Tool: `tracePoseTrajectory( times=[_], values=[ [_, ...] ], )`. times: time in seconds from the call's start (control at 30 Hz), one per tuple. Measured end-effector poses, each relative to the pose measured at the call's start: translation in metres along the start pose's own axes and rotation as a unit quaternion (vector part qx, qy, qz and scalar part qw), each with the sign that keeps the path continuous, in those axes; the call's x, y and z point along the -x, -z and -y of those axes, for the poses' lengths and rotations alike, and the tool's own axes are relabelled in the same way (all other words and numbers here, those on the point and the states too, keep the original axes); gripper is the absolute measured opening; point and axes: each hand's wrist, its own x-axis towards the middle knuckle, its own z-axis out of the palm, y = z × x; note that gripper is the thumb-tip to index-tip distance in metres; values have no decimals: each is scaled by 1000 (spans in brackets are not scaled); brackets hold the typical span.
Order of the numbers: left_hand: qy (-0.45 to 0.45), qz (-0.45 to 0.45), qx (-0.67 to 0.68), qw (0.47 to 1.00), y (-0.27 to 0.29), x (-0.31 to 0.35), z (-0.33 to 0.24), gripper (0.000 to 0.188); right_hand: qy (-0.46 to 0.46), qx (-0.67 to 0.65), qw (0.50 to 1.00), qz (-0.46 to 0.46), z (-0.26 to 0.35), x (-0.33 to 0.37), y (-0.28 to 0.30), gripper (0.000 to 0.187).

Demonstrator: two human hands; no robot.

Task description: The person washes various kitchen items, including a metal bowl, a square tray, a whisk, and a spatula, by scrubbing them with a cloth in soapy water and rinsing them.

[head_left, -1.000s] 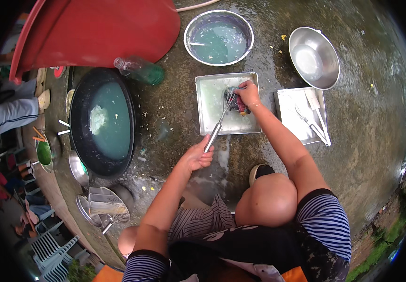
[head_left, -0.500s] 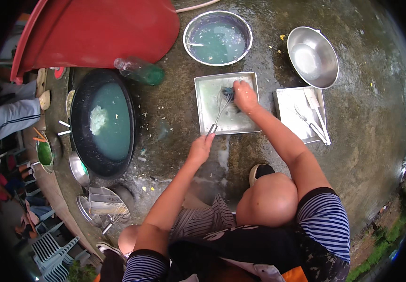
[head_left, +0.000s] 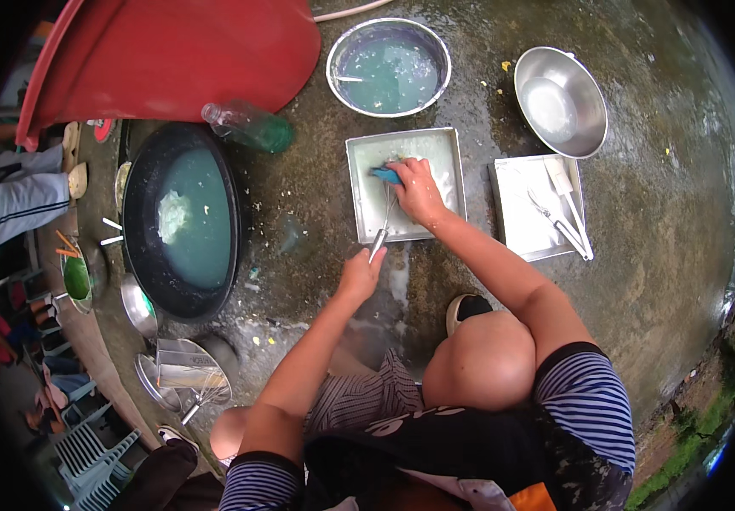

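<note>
My left hand [head_left: 359,274] is closed around the handle of a wire whisk [head_left: 379,242], whose wire end reaches into a square metal baking pan [head_left: 442,153] on the wet ground. Above that pan my right hand [head_left: 419,196] grips a blue scrubbing sponge [head_left: 386,175] and presses it on the whisk's wires. The hand and sponge cover most of the wires. A film of cloudy, soapy water lies in the pan.
Right of the pan, a second square pan [head_left: 501,209] holds a whisk and a white spatula [head_left: 558,179]. Beyond are a steel bowl [head_left: 591,102] and a basin of bluish water [head_left: 389,81]. To the left stand a black tub [head_left: 235,247], a green bottle [head_left: 257,128] and a red tub [head_left: 197,60].
My right hand has turned over the whisk and shifted left, so the sponge's blue side now shows left of my fingers. My left hand keeps its hold on the handle.
</note>
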Motion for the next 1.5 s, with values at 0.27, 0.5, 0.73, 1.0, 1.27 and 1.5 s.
tracePoseTrajectory(
  times=[0.27, 0.5, 0.73, 1.0, 1.27, 1.5],
  values=[
    [33, -5, -180, 983, -1, 12, -7, 38, -42, 64, 992, 96, -25, -26, 17, 19],
    [-2, 2, -254, 967, 20, 0, -4, 32, 173, 55, 951, 249, 8, 19, 20, 20],
    [12, -31, -257, 966, 27, -1, 11, 23, 18, 43, 985, 169, 3, -18, 51, 29],
    [9, 42, -229, 973, 14, -12, -22, 24, -165, 2, 986, -14, -70, 2, 6, 44],
    [251, 73, 450, 854, 11, -25, -39, 50, -240, -341, 909, -5, 63, 54, -2, 28],
    [273, 158, 547, 775, -15, -15, -59, 45, -164, -228, 959, -41, 6, 29, -18, 13]
  ],
)
